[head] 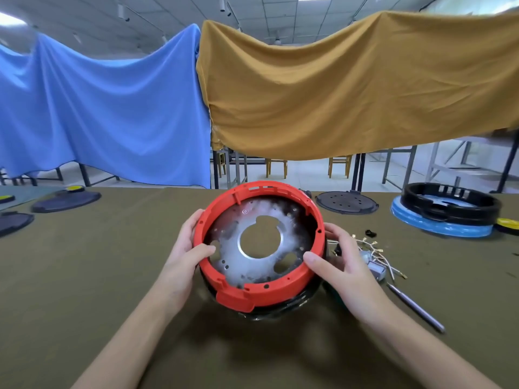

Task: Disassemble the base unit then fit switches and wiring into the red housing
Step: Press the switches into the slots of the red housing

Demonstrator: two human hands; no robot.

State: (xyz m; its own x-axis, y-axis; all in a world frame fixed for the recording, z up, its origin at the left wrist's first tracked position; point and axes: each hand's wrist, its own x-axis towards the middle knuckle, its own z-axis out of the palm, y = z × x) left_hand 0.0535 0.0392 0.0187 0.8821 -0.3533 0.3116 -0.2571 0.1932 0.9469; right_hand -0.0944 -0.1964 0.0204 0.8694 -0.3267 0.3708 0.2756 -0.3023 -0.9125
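Red housing [259,290], ring-shaped with a perforated metal plate [241,265] inside, sits tilted at table [98,276] centre atop a black part. Left hand [182,256] and right hand [341,262] grip its opposite rims, thumbs curled over. Loose wiring [373,248] lies just right.

One red housing [261,290]; two hands; two hanging cloths; one screwdriver [415,307]; one black ring [449,204].
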